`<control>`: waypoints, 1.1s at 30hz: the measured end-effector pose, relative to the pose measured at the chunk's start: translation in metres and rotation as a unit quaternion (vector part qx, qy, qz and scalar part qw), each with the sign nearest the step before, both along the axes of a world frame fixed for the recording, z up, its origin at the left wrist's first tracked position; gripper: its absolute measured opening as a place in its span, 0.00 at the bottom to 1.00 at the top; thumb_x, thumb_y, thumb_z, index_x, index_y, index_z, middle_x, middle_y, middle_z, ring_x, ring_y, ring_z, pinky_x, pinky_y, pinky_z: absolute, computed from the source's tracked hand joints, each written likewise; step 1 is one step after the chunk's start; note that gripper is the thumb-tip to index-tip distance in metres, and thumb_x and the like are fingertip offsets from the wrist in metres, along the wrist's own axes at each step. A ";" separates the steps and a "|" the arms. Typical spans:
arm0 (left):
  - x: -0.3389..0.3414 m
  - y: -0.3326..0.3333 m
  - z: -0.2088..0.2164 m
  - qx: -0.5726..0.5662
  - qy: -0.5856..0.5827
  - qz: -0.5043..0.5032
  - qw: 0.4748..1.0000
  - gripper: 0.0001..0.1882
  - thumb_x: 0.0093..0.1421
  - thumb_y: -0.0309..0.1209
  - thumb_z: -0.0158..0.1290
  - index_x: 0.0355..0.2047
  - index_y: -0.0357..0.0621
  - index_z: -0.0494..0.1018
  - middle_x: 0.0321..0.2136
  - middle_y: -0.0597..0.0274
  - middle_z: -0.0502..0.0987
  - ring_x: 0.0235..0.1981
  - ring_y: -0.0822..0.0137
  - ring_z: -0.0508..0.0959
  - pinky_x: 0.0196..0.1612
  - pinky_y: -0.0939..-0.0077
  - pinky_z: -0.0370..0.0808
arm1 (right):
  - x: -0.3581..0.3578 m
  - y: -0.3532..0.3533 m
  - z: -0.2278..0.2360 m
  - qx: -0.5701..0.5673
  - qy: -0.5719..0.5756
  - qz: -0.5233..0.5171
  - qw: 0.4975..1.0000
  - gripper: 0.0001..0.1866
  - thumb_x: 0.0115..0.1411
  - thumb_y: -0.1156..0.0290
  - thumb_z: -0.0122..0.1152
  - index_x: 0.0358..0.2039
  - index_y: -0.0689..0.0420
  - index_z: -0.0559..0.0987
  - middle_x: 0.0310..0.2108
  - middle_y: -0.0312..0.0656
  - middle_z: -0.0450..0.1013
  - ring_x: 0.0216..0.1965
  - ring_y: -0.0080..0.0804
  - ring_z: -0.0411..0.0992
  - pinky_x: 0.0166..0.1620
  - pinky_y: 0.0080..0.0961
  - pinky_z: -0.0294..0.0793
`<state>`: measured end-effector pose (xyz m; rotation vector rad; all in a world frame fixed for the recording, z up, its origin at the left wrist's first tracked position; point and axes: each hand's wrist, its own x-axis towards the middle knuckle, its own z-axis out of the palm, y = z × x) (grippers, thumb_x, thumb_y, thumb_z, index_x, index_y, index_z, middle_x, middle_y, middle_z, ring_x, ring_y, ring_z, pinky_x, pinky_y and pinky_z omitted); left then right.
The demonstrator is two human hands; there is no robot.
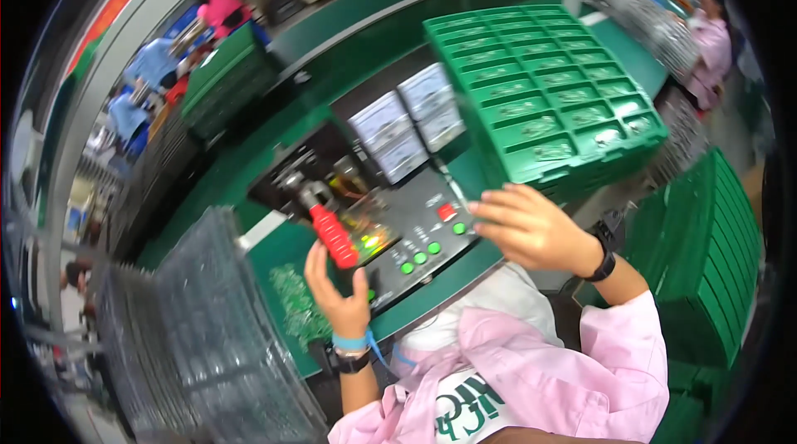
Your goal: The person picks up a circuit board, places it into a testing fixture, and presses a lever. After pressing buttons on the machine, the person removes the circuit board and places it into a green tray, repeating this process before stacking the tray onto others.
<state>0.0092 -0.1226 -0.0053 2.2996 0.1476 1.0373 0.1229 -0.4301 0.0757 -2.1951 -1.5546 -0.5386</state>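
While you stand at the green worktop, a black control box lies slantwise in front of you, between your two hands; a ribbed red handle rises from its left part, leaning toward you. Your left hand is at the lower end of that handle, its fingers on the far left side and its thumb nearer you, spread wide around the grip; whether the skin touches the red surface you cannot tell from this view. Your right hand is at the right end of the box, just beside a red button; its fingers are stretched forward and slightly parted, with nothing seen in them.

Green buttons run along the box's near edge; a yellow-green light glows right of the handle; behind stand pale panels in dark frames.

Left of the box, a loose heap of small green pieces lies on the worktop, near a stack of clear plastic trays; beyond your right hand is a green compartment tray, its cells holding small pale parts too fine to make out; a ribbed green crate stands farther right; people in pink and blue are in the background.
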 end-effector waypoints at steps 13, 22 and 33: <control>-0.006 0.003 0.010 0.077 -0.004 0.000 0.997 0.32 0.48 0.39 0.65 0.54 0.50 0.68 0.64 0.46 0.55 0.64 0.38 0.53 0.62 0.41 0.52 | -0.048 0.078 -0.087 0.038 0.038 0.008 0.999 0.30 0.48 0.67 0.67 0.54 0.50 0.73 0.56 0.35 0.70 0.53 0.34 0.69 0.56 0.39 0.64; -0.007 -0.001 0.024 0.166 0.115 0.030 0.979 0.32 0.47 0.46 0.67 0.49 0.50 0.70 0.66 0.40 0.49 0.66 0.34 0.48 0.61 0.32 0.49 | -0.037 0.090 -0.053 -0.033 0.079 0.022 0.996 0.21 0.49 0.67 0.67 0.46 0.50 0.78 0.51 0.36 0.73 0.49 0.33 0.71 0.55 0.39 0.64; -0.057 0.003 0.020 0.086 0.068 0.109 0.988 0.23 0.53 0.36 0.62 0.48 0.45 0.73 0.63 0.44 0.55 0.63 0.39 0.56 0.62 0.42 0.54 | 0.047 0.222 0.077 0.399 0.128 0.240 0.875 0.22 0.55 0.70 0.62 0.52 0.56 0.74 0.51 0.46 0.73 0.49 0.39 0.73 0.58 0.41 0.66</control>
